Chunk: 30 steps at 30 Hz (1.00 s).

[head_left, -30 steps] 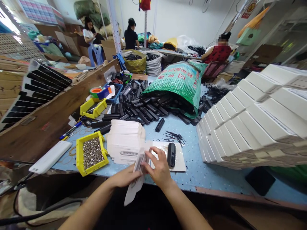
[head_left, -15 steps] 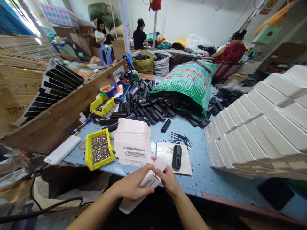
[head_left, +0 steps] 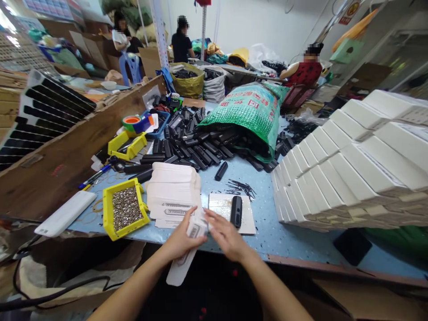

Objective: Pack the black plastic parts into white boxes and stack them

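White printed cards [head_left: 179,271] with rounded ends are gripped in my left hand [head_left: 180,239], just in front of the table's near edge. A drawing of a long device shows on them between the fingers. My right hand [head_left: 228,235] is open beside the cards, its fingers stretched towards their upper end. I cannot tell whether its fingertips touch them. Beyond my hands lies a fanned stack of similar white cards [head_left: 174,183]. To its right, a black oblong device [head_left: 236,211] rests on a white board [head_left: 219,215].
A yellow bin of small metal parts [head_left: 106,208] stands at left, near a white bar [head_left: 65,214]. Black casings [head_left: 200,154] spill from a green sack [head_left: 247,111] behind. Stacked white boxes [head_left: 334,178] rise at right. Several people sit in the background.
My right hand has let go of the cards and opened its fingers. My left hand still holds them, now tilted more upright. The view has shifted slightly right.
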{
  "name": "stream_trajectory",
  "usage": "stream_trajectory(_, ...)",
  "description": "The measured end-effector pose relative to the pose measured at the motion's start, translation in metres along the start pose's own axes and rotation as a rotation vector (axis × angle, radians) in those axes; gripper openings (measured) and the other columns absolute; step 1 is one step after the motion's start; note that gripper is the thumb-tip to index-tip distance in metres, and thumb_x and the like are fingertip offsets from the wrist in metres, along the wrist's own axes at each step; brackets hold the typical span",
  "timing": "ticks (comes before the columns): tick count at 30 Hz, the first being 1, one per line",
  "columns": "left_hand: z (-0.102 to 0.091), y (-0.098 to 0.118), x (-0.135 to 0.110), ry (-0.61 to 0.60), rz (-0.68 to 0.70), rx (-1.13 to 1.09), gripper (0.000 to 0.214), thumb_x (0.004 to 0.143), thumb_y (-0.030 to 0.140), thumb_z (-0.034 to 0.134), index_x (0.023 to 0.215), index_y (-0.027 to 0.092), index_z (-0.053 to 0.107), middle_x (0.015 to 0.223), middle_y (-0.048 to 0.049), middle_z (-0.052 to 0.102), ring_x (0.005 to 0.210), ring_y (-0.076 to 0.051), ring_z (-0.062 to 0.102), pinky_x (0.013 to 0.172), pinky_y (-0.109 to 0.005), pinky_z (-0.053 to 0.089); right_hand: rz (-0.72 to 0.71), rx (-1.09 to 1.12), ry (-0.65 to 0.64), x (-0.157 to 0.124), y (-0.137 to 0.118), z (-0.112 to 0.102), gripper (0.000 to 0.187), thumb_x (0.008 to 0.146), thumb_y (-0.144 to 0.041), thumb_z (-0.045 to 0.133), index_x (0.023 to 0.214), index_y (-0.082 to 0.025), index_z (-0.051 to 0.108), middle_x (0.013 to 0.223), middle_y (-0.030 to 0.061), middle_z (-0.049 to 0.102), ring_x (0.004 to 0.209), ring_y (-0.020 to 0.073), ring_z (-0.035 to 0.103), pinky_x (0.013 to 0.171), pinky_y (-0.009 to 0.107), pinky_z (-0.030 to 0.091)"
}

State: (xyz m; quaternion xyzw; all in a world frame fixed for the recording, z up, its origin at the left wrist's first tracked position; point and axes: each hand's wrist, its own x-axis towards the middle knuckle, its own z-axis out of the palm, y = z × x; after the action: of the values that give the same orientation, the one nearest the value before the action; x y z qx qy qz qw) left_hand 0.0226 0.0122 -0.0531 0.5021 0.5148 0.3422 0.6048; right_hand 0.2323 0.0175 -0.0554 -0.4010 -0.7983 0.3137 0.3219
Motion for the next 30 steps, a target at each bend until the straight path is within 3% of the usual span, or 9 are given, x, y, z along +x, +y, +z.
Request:
stream_trajectory(4,-0.027,-0.005,0.0,0.049,-0.179,-0.575,0.08,0.078,0.029,0.065,0.145,0.031,0.021,0.108,-0.0098,0.068,0.099,-0.027,0.066,0.078,-0.039,0.054,0.132,-0.375,-0.136,-0.009,0.052,-0.06,0.048,0.077,-0.001,0.054,0.116,-0.026,0.064,0.146,0.0067,0.042,0.141,0.0297,0.026,0.113,0.061,0.014)
stream_trajectory(6,-0.033,-0.006,0.001,0.186,-0.177,-0.804,0.063,0.084,0.027,0.06,0.14,0.029,0.034,0.11,-0.0099,0.068,0.098,-0.026,0.067,0.076,-0.038,0.056,0.138,-0.317,-0.148,-0.014,0.057,-0.072,0.035,0.074,-0.004,0.061,0.103,-0.024,0.066,0.134,0.0082,0.055,0.134,0.0297,0.04,0.112,0.059,0.021)
stream_trajectory(10,-0.012,-0.002,0.003,0.5,-0.196,-1.002,0.033,0.092,0.03,0.051,0.123,0.022,0.055,0.111,-0.0096,0.068,0.091,-0.022,0.068,0.074,-0.038,0.06,0.207,0.315,0.384,-0.012,0.018,-0.042,0.04,0.075,-0.03,0.073,0.108,-0.026,0.053,0.095,0.0045,0.07,0.09,0.0239,0.068,0.086,0.048,0.052)
stream_trajectory(12,0.008,0.0,0.001,0.508,-0.257,-1.038,0.029,0.092,0.029,0.051,0.12,0.021,0.057,0.111,-0.0096,0.068,0.089,-0.02,0.068,0.074,-0.037,0.06,0.164,0.565,0.646,-0.006,-0.008,-0.016,0.046,0.072,-0.037,0.077,0.107,-0.027,0.05,0.101,0.0061,0.068,0.092,0.0247,0.067,0.084,0.048,0.054)
stream_trajectory(14,0.023,0.0,-0.003,0.384,-0.315,-1.02,0.032,0.091,0.033,0.053,0.119,0.018,0.057,0.112,-0.0117,0.067,0.091,-0.022,0.068,0.077,-0.038,0.059,0.104,0.566,0.709,0.001,-0.026,0.006,0.05,0.062,-0.036,0.084,0.1,-0.026,0.053,0.119,0.0096,0.062,0.108,0.0276,0.061,0.091,0.049,0.05)
stream_trajectory(18,0.022,-0.016,-0.012,0.29,-0.152,-0.522,0.059,0.075,0.049,0.068,0.122,0.018,0.053,0.121,-0.0149,0.061,0.11,-0.031,0.061,0.089,-0.046,0.053,0.069,0.442,0.612,0.008,-0.033,0.018,0.052,0.066,-0.032,0.083,0.109,-0.027,0.054,0.11,0.0078,0.065,0.101,0.0237,0.063,0.091,0.042,0.05)
stream_trajectory(22,0.003,-0.033,-0.013,0.371,0.229,0.182,0.075,0.052,0.032,0.085,0.119,0.021,0.054,0.12,-0.0119,0.062,0.115,-0.033,0.057,0.096,-0.043,0.046,0.012,0.313,0.127,0.03,-0.007,-0.003,0.038,0.082,-0.041,0.066,0.116,-0.026,0.059,0.109,0.0063,0.066,0.099,0.0208,0.063,0.088,0.036,0.05)
stream_trajectory(26,-0.004,-0.029,-0.006,0.288,0.204,0.373,0.066,0.064,0.032,0.076,0.123,0.024,0.05,0.102,-0.0074,0.07,0.09,-0.028,0.067,0.08,-0.037,0.051,0.334,-0.211,0.01,0.076,0.057,-0.045,0.013,0.085,-0.018,0.058,0.085,-0.018,0.07,0.092,0.008,0.068,0.096,0.022,0.06,0.093,0.039,0.043)
stream_trajectory(30,-0.006,-0.024,0.01,0.306,0.24,0.363,0.068,0.06,0.033,0.078,0.123,0.026,0.054,0.113,-0.0075,0.068,0.103,-0.03,0.064,0.089,-0.037,0.048,0.409,-0.289,-0.095,0.104,0.107,-0.076,0.019,0.064,0.001,0.066,0.055,-0.015,0.062,0.071,0.0077,0.063,0.083,0.0223,0.061,0.084,0.033,0.045)
